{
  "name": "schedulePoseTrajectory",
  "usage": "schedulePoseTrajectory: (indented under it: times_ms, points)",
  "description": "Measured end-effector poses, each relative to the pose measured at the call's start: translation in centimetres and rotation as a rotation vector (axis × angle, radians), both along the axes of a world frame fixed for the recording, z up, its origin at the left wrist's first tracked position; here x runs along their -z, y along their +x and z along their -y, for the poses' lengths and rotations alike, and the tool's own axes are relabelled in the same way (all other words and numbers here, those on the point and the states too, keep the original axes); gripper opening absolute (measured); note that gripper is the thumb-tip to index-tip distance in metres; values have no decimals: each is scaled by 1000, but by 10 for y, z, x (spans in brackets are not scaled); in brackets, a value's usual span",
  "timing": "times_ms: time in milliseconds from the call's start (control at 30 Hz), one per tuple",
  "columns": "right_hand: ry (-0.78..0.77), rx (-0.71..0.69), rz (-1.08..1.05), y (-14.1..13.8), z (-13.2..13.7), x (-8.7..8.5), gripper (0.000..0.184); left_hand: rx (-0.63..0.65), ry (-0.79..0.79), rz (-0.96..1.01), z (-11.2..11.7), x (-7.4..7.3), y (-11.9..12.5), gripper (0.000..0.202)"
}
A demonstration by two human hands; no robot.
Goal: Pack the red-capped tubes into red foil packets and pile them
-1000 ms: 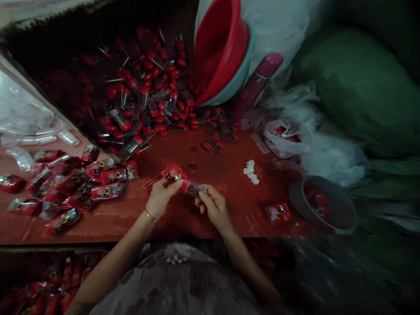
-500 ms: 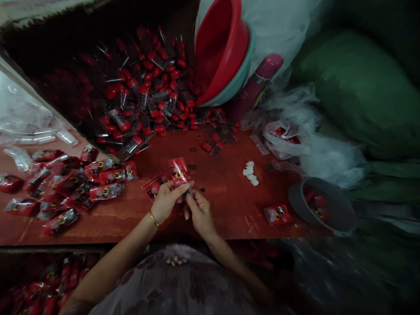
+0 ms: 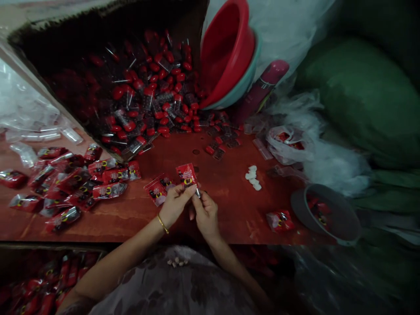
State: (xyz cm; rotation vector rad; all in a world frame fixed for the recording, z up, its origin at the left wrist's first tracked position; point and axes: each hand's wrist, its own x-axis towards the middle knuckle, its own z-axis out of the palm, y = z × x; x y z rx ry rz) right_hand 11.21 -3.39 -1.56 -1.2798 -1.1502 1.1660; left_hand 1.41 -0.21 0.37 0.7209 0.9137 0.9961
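Note:
My left hand [image 3: 175, 204] pinches a small red printed packet [image 3: 186, 175] that stands upright above my fingers. My right hand [image 3: 206, 212] is closed against the packet's lower right corner, fingertips on a small clear piece I cannot make out. Both hands hover over the red-brown table [image 3: 223, 201] near its front edge. Another red packet [image 3: 156, 191] lies flat just left of my left hand.
A heap of red-capped clear pieces [image 3: 147, 96] fills a box at the back. Filled packets [image 3: 72, 179] pile at the left. Stacked red and teal basins [image 3: 229, 52] lean behind. White tablets [image 3: 252, 177], a lone packet [image 3: 278, 220] and a grey bowl [image 3: 328, 210] sit right.
My right hand has come in from the right and pushed the small piece toward the packet. The packet has turned from lying sideways to standing upright in my left hand.

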Motion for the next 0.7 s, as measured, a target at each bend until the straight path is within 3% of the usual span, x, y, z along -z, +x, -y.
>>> schedulePoseTrajectory:
  times_ms: [67,233,367,467,567,633,700]
  points:
    - [5,0,0,0,-1,-2,27,11,14,1,2,-1,0,41]
    - [11,-112,-8,6,-9,-9,29,-122,27,24,-3,-3,-8,36]
    - [-41,-108,-26,6,-17,-7,33,-55,-12,81,-3,0,-7,38]
    - [-10,-91,13,2,-26,-4,39,-116,-26,95,-2,-1,-7,37]
    - [135,-136,215,9,-48,-5,38,-220,-30,71,-5,-9,-23,34]
    - [247,-112,480,25,-73,-7,34,-345,-30,63,-9,-17,-50,29]
    - [313,3,832,49,-106,-6,37,-539,-21,63,-13,-25,-87,22]
